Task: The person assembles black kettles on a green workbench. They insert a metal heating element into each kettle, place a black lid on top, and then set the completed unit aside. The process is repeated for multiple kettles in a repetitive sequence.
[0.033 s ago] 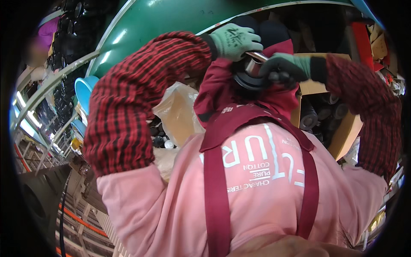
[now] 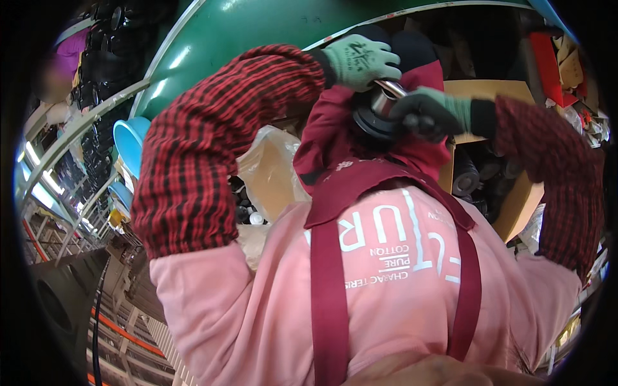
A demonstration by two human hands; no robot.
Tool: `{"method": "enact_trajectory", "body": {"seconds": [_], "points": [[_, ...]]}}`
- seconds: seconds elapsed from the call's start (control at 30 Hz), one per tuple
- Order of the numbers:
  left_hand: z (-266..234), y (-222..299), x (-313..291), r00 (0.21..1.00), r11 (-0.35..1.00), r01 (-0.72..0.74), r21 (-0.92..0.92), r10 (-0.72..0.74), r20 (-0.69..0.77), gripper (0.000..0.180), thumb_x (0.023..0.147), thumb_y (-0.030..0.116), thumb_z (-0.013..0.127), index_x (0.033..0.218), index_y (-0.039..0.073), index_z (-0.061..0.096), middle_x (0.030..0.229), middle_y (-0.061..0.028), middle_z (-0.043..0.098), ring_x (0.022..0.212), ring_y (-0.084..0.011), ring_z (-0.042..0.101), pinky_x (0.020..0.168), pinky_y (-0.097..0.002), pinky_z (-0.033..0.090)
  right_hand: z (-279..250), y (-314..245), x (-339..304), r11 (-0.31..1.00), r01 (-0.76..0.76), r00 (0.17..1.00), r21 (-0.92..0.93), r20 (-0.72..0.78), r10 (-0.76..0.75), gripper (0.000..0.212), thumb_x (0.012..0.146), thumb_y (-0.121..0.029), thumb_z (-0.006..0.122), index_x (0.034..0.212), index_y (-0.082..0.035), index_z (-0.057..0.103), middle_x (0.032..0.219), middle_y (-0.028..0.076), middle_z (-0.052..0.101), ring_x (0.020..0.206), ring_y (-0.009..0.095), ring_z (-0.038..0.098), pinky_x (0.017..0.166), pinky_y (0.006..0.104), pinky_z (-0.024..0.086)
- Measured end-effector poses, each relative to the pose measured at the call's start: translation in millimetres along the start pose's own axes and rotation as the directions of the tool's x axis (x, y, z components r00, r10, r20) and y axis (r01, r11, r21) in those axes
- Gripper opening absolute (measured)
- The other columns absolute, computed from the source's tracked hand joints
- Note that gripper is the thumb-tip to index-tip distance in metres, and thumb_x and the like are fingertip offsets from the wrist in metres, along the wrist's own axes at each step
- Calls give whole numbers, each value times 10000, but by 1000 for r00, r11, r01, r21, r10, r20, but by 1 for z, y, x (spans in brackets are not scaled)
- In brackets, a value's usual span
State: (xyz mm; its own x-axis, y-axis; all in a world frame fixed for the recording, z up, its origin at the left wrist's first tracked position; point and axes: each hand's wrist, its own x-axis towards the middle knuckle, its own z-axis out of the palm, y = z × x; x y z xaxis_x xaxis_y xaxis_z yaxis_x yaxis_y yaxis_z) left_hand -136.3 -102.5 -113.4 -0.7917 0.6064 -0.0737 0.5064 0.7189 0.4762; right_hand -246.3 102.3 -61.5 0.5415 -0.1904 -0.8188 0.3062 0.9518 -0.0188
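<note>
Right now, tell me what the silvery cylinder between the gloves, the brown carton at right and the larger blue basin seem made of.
Silvery cylinder: probably metal, polished, going by its bright highlights.
Brown carton: cardboard, matte, judging by its flat tan panels.
Larger blue basin: likely plastic, smooth and evenly coloured, though coated metal can't be ruled out.
</note>
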Motion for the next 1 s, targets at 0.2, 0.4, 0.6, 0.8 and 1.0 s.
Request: {"method": "enact_trajectory", "body": {"seconds": [0.2, 0.4, 0.6, 0.8, 1.0], "points": [[27, -33, 64, 876, 884, -466, 36, 466, -126, 457, 754, 284, 799, 1185, 209, 671, 1249, -51, 619, 1102, -280, 638, 848, -413, 587, 81, 28, 17, 631, 321, 944, 706, -297, -148, 302, 991, -316, 600, 752, -201, 456, 537, -42, 325, 425, 126, 295, 441, 312, 221], [13, -29, 56, 960, 967, -251, 49, 255, -116, 581, 723, 194, 808, 1288, 205, 675, 1303, -49, 625, 1169, -266, 631, 957, -431, 551, 57, 32, -4, 694, 268, 946, 668, -48, -320, 307, 987, -319, 664, 758, -187, 508, 545, -56, 383, 433, 98, 338, 439, 291, 288], [-3, 34, -32, 674, 767, 185, -615, -554, -489, 918, 776, 362, 921, 1509, -1, 504, 1569, -270, 448, 1475, -465, 423, 1238, -514, 353, -78, -3, -18, 752, 651, 562, -106, -599, -571, 363, 985, -409, 697, 842, -77, 719, 604, 8, 609, 471, 125, 554, 437, 262, 426], [37, 107, -38, 813, 826, 69, -559, -371, -449, 943, 657, 364, 999, 1481, 143, 596, 1602, -191, 456, 1525, -489, 373, 1266, -588, 316, -216, -159, 38, 595, 803, 461, -7, -625, -630, 280, 1005, -358, 692, 874, -114, 647, 741, 6, 661, 561, 137, 582, 503, 286, 442], [29, 122, -96, -82, 615, -168, -770, -787, -611, 818, 745, 302, 979, 1407, 93, 546, 1401, -127, 586, 1340, -309, 561, 1135, -485, 470, -195, -138, 10, 633, 757, 638, 162, -389, -664, 531, 1027, -634, 595, 1238, -147, 606, 1076, 76, 747, 816, 197, 737, 575, 309, 521]]}}
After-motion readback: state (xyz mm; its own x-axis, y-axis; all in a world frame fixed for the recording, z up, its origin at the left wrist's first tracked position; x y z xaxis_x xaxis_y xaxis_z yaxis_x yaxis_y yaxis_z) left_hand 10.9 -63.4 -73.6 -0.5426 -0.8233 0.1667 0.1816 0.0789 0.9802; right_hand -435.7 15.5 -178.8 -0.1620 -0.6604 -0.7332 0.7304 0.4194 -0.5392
